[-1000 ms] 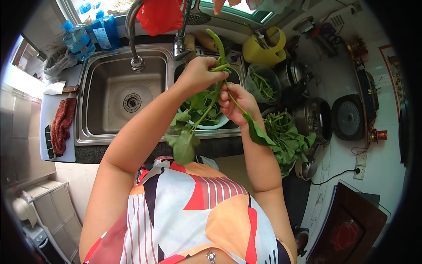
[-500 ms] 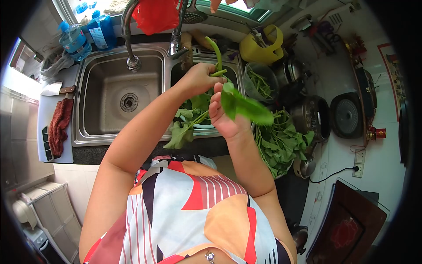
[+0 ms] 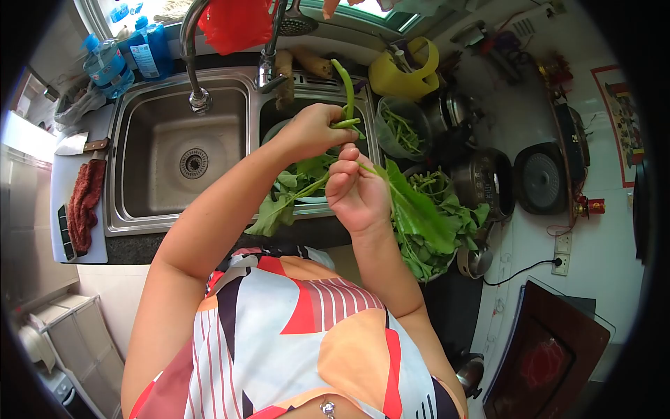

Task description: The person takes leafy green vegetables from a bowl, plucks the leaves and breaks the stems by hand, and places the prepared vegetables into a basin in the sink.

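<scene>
Closed around some green stems (image 3: 347, 87), my left hand (image 3: 314, 131) is over the smaller right sink basin. My right hand (image 3: 359, 192) is just below it, palm up, fingers curled on the thin stalk of a large green leaf (image 3: 422, 213). The two hands meet at the fingertips. Under my left wrist, leafy greens (image 3: 307, 171) lie in a pale bowl in the basin, some drooping over the front edge. Beside my right forearm sits a heap of leafy stems (image 3: 426, 258). A clear container (image 3: 387, 140) behind it holds cut green stems.
The left sink basin (image 3: 174, 146) has a tall faucet (image 3: 199, 98) over it. A knife (image 3: 80, 144) and a red-brown cloth (image 3: 85, 206) lie on a white board at the left. A yellow basket (image 3: 405, 73) and a dark cooker (image 3: 485, 183) stand at the right.
The leaf has swung from above my right palm to hang outward over the right wrist's side. My right fingers have curled closer to my left hand. The view has shifted slightly.
</scene>
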`<state>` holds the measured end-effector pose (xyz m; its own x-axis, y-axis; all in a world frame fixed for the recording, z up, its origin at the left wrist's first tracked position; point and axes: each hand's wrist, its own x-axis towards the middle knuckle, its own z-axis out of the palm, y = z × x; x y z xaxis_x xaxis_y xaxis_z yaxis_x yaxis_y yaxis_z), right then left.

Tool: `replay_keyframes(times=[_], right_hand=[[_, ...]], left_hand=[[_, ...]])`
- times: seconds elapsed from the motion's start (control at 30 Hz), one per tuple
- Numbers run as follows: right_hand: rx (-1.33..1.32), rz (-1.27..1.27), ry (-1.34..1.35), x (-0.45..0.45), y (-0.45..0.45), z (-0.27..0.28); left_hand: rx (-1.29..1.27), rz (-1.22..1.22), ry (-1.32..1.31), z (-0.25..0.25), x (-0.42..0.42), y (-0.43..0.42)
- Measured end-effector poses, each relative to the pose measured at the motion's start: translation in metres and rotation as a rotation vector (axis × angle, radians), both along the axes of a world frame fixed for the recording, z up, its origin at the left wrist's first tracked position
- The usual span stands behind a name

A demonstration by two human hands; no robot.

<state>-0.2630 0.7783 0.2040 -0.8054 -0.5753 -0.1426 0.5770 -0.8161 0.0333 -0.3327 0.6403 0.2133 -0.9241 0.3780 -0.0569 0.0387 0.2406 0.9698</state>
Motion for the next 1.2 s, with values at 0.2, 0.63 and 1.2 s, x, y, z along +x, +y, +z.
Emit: replay_keyframes(times=[0.2, 0.63, 1.2], right_hand=[[0.272, -0.007, 0.002, 0.0, 0.003, -0.001], [1.919, -0.921, 1.171, -0.004, -0.007, -0.013], [2.037, -0.395, 1.341, -0.022, 0.019, 0.088]], left_hand=[[0.111, 0.054, 0.045, -0.005, -0.001, 0.001], [0.607, 0.319, -0.224, 0.001, -0.002, -0.019], [0.385, -0.195, -0.099, 0.03, 0.012, -0.073]])
